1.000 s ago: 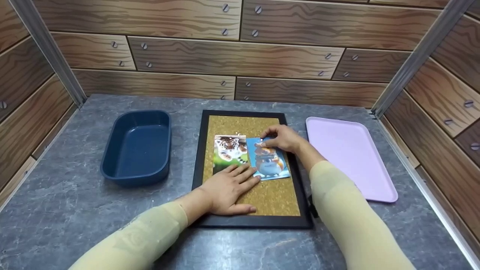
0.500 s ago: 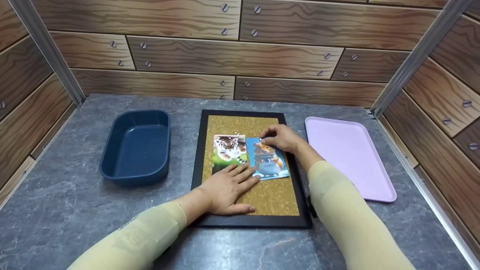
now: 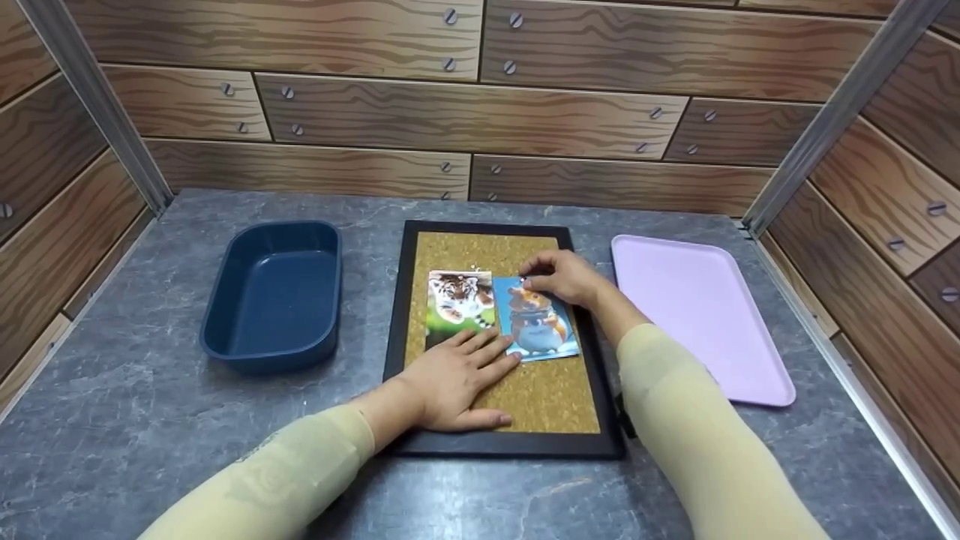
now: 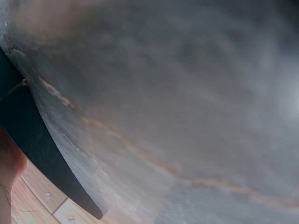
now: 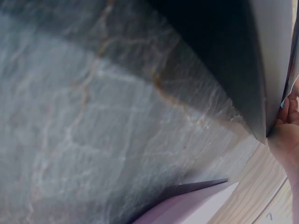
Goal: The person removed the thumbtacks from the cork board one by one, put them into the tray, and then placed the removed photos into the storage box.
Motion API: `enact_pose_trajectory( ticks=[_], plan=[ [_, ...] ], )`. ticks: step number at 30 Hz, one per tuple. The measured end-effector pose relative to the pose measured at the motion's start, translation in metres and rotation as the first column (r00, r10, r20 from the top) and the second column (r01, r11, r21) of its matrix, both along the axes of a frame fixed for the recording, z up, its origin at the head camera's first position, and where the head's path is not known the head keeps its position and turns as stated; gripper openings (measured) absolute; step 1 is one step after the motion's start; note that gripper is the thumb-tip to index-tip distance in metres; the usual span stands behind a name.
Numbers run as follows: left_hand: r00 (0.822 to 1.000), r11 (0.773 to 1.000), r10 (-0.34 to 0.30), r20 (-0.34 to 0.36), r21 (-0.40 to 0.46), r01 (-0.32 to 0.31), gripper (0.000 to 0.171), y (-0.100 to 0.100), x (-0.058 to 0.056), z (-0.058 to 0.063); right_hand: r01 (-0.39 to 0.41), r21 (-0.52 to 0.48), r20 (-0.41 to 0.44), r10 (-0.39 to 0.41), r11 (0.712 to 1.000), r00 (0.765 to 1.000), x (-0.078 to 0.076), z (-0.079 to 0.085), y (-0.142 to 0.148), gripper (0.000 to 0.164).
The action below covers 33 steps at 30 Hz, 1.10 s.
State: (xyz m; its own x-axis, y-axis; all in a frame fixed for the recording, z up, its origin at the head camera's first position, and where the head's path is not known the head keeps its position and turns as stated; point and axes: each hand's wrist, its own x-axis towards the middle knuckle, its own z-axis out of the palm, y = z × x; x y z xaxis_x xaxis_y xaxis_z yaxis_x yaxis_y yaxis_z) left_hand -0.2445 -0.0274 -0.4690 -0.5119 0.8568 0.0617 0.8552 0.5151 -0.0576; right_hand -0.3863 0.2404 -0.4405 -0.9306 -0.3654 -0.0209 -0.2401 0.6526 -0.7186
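Note:
A corkboard (image 3: 555, 401) in a black frame lies on the table, carrying two pictures. The left one, a tiger picture (image 3: 457, 300), has small clear pins near its top edge, and its lower part is covered by my left hand (image 3: 457, 382). That hand lies flat, fingers spread over the picture and the cork. Beside it is a blue picture (image 3: 540, 330) of an orange-and-white animal with a jar, slightly tilted. At its top edge my right hand (image 3: 566, 277) pinches a tiny push pin (image 3: 523, 280) between thumb and forefinger, mostly hidden by the fingers.
A deep dark blue tub (image 3: 281, 300) stands left of the board. To the right, partly behind the right forearm, lies a flat lilac tray (image 3: 697, 292). Wood-patterned walls (image 3: 390, 112) enclose the grey marbled table (image 3: 150, 435) at back and sides.
My right thumb has shifted slightly up toward the top edge of the blue picture, uncovering more of the animal. The left hand and the board stay in place.

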Motion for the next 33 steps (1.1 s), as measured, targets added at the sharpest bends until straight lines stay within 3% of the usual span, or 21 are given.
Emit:
enact_pose_trajectory(
  ticks=[33],
  plan=[
    [1.0,1.0,0.003,-0.005,0.001,-0.003,0.089,0.0005,0.0,-0.0006,-0.028,0.026,-0.019,0.028,0.999,0.999,-0.0017,-0.0012,0.0026,0.02]
  ],
)
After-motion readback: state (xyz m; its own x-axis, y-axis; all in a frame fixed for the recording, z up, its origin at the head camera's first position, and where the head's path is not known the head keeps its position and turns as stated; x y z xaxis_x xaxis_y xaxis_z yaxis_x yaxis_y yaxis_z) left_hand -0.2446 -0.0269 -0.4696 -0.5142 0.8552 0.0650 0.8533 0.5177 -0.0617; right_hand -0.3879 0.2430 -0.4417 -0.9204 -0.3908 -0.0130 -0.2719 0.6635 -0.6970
